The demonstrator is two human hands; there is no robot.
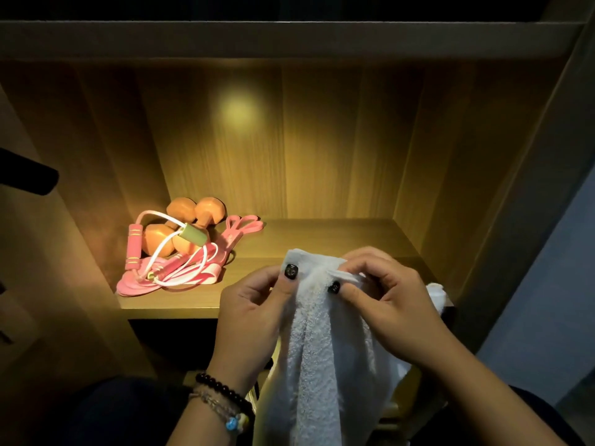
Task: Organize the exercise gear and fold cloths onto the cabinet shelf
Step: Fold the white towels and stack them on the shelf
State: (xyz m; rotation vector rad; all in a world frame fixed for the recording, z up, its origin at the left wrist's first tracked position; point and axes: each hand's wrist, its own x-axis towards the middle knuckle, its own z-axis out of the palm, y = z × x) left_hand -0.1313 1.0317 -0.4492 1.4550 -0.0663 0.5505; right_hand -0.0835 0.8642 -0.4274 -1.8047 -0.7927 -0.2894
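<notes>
Gear looks sorted: orange hexagonal dumbbells [180,225], pink-handled skipping rope [167,252] and pink resistance bands [193,272] sit heaped at the lit wooden cabinet shelf's [322,239] left end. Your left hand [254,304] and right hand [383,294] pinch the top edge of a white terry towel [322,349], hanging off the shelf's front edge. Folding not yet done; the shelf's right side awaits it.

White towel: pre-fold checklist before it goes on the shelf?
1. Left hand pinching the white towel top edge: ok.
2. Right hand pinching the same edge: ok.
3. Towel spread flat for folding: not ok, it hangs bunched.
4. Bare shelf space right of the gear: ok.
5. Orange dumbbells, jump rope and pink bands grouped at the left: ok, though tangled.
6. Towel's lower end free of snags: cannot tell, out of frame.
</notes>
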